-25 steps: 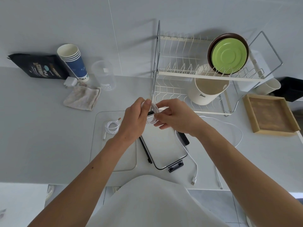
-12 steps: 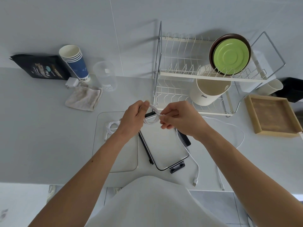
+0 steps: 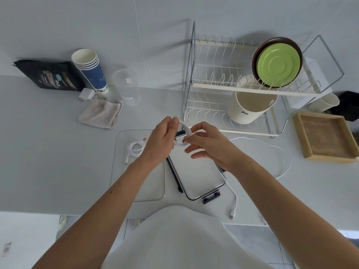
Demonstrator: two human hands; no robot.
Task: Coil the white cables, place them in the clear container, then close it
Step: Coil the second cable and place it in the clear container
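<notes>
My left hand (image 3: 161,139) grips a small coil of white cable (image 3: 184,130) above the far end of the black-rimmed lid (image 3: 196,171). My right hand (image 3: 209,144) pinches the same cable at the coil. The cable's loose tail (image 3: 279,150) loops over the counter to the right, and a USB end (image 3: 232,214) lies near the front edge. A second white cable (image 3: 136,149) lies coiled inside the clear container (image 3: 153,191), left of the lid.
A two-tier dish rack (image 3: 233,88) with a green plate (image 3: 277,63) and a cream cup (image 3: 250,105) stands behind my hands. A wooden tray (image 3: 326,136) sits at right. Paper cups (image 3: 91,70), a clear measuring cup (image 3: 127,88), a cloth (image 3: 101,115) and a black bag (image 3: 50,76) are at back left.
Both hands have kept working the coil above the lid. My right hand's lower fingers have spread out, and the tail on the counter has shifted slightly.
</notes>
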